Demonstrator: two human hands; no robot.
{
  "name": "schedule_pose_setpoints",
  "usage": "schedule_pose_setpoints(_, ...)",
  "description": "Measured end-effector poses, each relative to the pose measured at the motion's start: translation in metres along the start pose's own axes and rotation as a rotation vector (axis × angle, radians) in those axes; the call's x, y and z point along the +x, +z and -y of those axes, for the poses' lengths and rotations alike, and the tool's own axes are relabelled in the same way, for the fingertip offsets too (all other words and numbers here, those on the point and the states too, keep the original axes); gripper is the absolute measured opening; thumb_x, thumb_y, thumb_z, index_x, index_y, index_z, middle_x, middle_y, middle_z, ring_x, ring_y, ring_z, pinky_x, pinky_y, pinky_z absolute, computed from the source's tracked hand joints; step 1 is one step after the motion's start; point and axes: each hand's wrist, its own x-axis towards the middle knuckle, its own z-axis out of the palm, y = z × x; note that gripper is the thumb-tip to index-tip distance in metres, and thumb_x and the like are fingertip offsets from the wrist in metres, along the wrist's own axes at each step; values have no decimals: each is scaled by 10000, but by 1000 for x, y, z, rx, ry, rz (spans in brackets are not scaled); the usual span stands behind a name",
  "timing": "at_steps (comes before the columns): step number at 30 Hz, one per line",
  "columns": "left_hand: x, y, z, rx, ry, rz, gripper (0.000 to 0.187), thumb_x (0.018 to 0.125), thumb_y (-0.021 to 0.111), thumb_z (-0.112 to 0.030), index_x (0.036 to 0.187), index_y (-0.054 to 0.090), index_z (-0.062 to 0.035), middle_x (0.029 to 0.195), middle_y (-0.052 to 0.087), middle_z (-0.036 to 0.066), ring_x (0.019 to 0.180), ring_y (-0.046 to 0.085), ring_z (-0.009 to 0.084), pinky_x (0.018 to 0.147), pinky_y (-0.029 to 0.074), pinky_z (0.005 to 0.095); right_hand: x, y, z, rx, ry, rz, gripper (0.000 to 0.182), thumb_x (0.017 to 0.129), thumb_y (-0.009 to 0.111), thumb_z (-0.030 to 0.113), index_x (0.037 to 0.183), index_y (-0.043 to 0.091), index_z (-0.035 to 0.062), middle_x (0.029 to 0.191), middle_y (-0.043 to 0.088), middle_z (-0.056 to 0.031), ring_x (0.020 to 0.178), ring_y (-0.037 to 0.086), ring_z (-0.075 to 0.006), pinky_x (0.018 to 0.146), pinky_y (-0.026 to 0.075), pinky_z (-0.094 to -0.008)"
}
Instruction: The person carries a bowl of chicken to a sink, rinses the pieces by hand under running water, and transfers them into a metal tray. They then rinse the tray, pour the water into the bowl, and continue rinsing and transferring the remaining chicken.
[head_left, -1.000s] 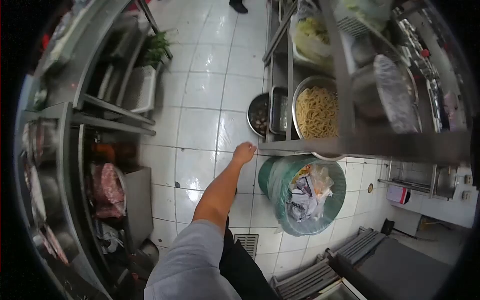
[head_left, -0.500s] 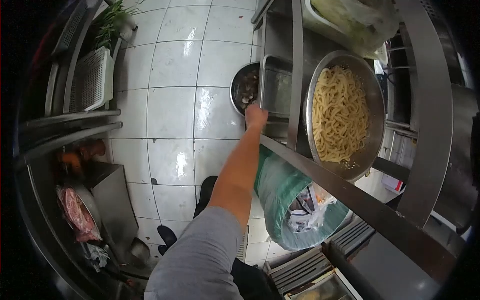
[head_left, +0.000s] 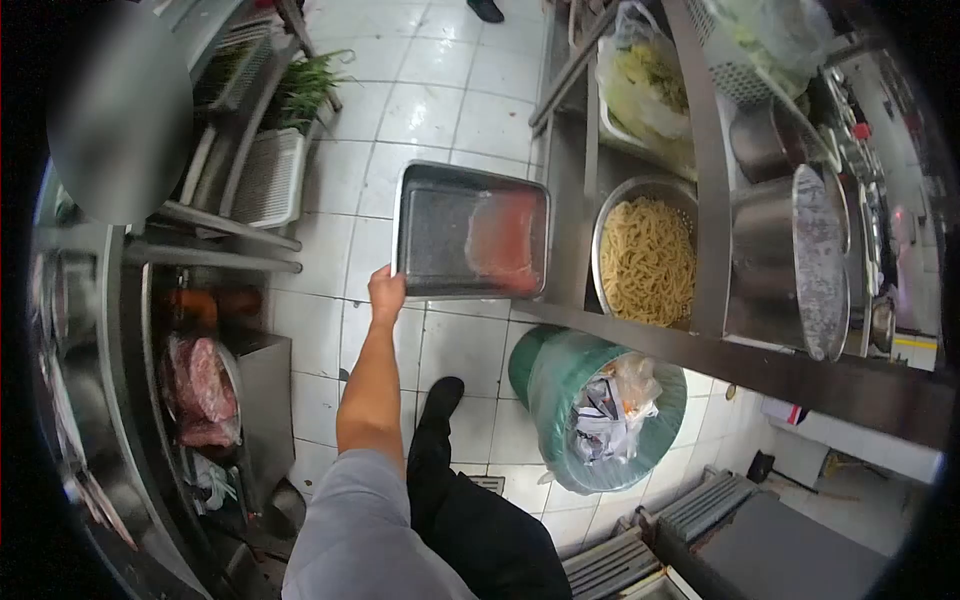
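Note:
My left hand (head_left: 387, 293) is closed on the near left corner of a rectangular metal pan (head_left: 432, 235). The pan is held out over the tiled floor, its right end close to the metal shelf. A shallow patch of reddish liquid (head_left: 503, 240) lies in its right half. To the right, on the shelf, a perforated metal bowl (head_left: 601, 215) holds thick yellow noodles (head_left: 648, 262). My right hand is out of view.
A green bin (head_left: 540, 365) with a clear liner and rubbish stands below the pan. At left are a white basket (head_left: 270, 180), leafy greens (head_left: 300, 90) and raw meat (head_left: 203, 380). Large metal pots (head_left: 765, 260) stand at right. Another person's shoe (head_left: 486, 10) shows at the top.
My left hand has pulled the pan left off the shelf, out over the floor. The bowl of dark pieces beside it no longer shows. The view has shifted, bringing the pots into sight.

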Motion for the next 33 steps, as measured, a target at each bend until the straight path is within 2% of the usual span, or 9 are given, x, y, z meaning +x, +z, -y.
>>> schedule_pose_setpoints(5, -26, -93, 59, -391, 32, -144, 68, 784, 561, -61, 756, 586, -3, 590, 527, 35, 528, 460, 135, 505, 388, 344, -37, -2, -153, -29, 4, 144, 581, 863, 633, 136, 1363, 339, 159, 1368, 392, -150, 1295, 347, -271, 1106, 232, -530)
schedule_pose_setpoints(8, -93, -168, 46, -530, 1, -137, 55, 784, 551, -44, 743, 580, -21, 594, 493, -19, 541, 427, 98, 488, 354, 314, -27, -25, -333, -40, -333, 493, 608, 862, 638, 137, 1384, 327, 165, 1396, 381, -152, 1324, 334, -272, 1131, 217, -535)
schedule_pose_setpoints(9, -105, -185, 56, -460, 24, -187, 66, 781, 541, -42, 766, 598, -12, 608, 504, -22, 549, 441, 98, 495, 365, 311, -35, -10, -326, 0, -533, 638, 617, 862, 640, 138, 1391, 323, 167, 1405, 377, -152, 1333, 329, -272, 1140, 212, -536)
schedule_pose_setpoints(11, -177, -233, 28, -485, -14, -225, 109, 779, 535, -46, 803, 630, 1, 640, 550, -9, 566, 465, 95, 509, 387, 301, 0, 35, -193, -256, -386, 401, 354, 978, 512, 334, 1097, 625, 20, 840, 610, -87, 755, 598, -167, 639, 520, -357)
schedule_pose_setpoints(14, -242, -284, 52, -655, 123, -82, 90, 758, 542, -110, 676, 505, -106, 596, 429, -35, 551, 407, 104, 468, 309, 322, -55, 88, 13, -120, -978, 363, 358, 980, 493, 388, 983, 625, 55, 772, 576, -16, 683, 536, -111, 611, 475, -282)
schedule_pose_setpoints(19, -374, -377, -3, -868, -97, -131, 67, 757, 580, -80, 795, 533, -54, 705, 536, 64, 590, 582, 212, 482, 521, 422, -154, 147, 230, 293, -882, 727, 744, 892, 501, 631, 1430, 356, 137, 1346, 467, -147, 1070, 534, -243, 865, 440, -387)
schedule_pose_setpoints(21, -426, -416, -13, -825, -137, -94, 109, 751, 581, -63, 853, 550, -39, 753, 570, 80, 654, 626, 238, 536, 561, 447, -208, 154, 251, 114, -857, 917, 854, 881, 452, 687, 1494, 240, 132, 1511, 270, -162, 1266, 436, -375, 1007, 368, -466)
schedule_pose_setpoints(25, -513, -485, -12, -857, -125, -49, 167, 745, 584, -35, 907, 564, 5, 805, 583, 90, 693, 644, 242, 547, 590, 427, -282, 183, 240, -76, -699, 1422, 817, 880, 430, 698, 1447, 332, 118, 1425, 441, -135, 1232, 495, -302, 1001, 396, -460)
schedule_pose_setpoints(33, -616, -592, 59, -772, -186, -94, 130, 764, 606, -64, 882, 570, -20, 798, 584, 60, 708, 632, 167, 612, 600, 390, -406, 240, 135, -8, -567, 1367, 442, 888, 598, 313, 1181, 547, -14, 1117, 633, -144, 962, 647, -280, 828, 545, -420)
